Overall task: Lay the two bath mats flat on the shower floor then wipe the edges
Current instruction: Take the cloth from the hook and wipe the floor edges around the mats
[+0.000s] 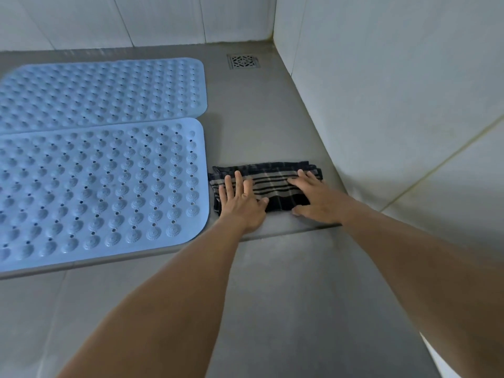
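Note:
Two light blue studded bath mats lie flat side by side on the grey shower floor (259, 126): the far mat (101, 94) and the near mat (95, 192), their long edges almost touching. Right of the near mat lies a folded dark striped cloth (272, 181). My left hand (240, 200) presses flat on the cloth's left part, fingers straight. My right hand (316, 199) lies flat on its right part, fingers spread.
A square metal drain grate (243, 61) sits at the far end of the floor. White tiled walls (381, 91) close the back and right side. A low step edge (286, 231) runs just in front of the cloth and near mat.

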Motion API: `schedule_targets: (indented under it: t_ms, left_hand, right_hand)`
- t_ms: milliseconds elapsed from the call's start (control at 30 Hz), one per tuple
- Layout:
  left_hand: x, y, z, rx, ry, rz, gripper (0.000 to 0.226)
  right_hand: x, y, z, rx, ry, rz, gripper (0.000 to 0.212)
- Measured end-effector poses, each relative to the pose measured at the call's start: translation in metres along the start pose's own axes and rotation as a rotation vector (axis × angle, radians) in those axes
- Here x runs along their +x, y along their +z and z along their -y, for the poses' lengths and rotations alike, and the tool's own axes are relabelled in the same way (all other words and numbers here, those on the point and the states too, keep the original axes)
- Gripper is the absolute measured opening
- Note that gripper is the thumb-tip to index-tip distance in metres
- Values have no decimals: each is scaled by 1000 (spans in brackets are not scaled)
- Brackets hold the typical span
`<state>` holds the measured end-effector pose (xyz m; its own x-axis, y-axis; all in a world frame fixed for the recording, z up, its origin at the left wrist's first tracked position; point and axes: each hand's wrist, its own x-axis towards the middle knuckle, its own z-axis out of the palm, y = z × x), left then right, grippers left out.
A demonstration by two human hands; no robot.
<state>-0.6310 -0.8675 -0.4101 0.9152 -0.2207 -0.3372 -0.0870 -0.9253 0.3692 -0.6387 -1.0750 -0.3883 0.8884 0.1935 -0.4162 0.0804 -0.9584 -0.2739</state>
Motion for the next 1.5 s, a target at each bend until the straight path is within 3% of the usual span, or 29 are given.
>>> schedule_targets:
  t_ms: [233, 467, 567, 700, 1000, 1133, 1200, 1333, 1500]
  left_hand:
    - [-12, -8, 28, 212, 203, 50, 72]
    - [-12, -24, 16, 528, 255, -5, 44]
    - [-28, -40, 6, 612, 355, 25, 30]
    - [-58, -53, 0, 633, 411, 141, 33]
    - [-134, -53, 5, 652, 448, 194, 36]
    - [-150, -47, -1, 749, 524, -48, 44]
    - [-143, -36, -2, 615, 495, -202, 40]
    - [-145, 23, 14, 305, 304, -41, 55]
    - [-152, 45, 31, 238, 265, -148, 66]
  right_hand:
    - [-8, 1, 2, -128, -26, -23, 61]
    - [-22, 6, 22, -298, -59, -134, 39]
    - [-33, 0, 33, -298, -23, -107, 28]
    - [-51, -11, 51, -259, 2, 21, 15]
    - [-92, -6, 89, -278, 90, 175, 26]
    - [-101, 0, 89, -331, 74, 79, 35]
    - [-101, 8, 85, -300, 75, -43, 36]
    - [-108, 55, 78, -124, 73, -35, 51]
    - [-111, 84, 83, -77, 100, -130, 61]
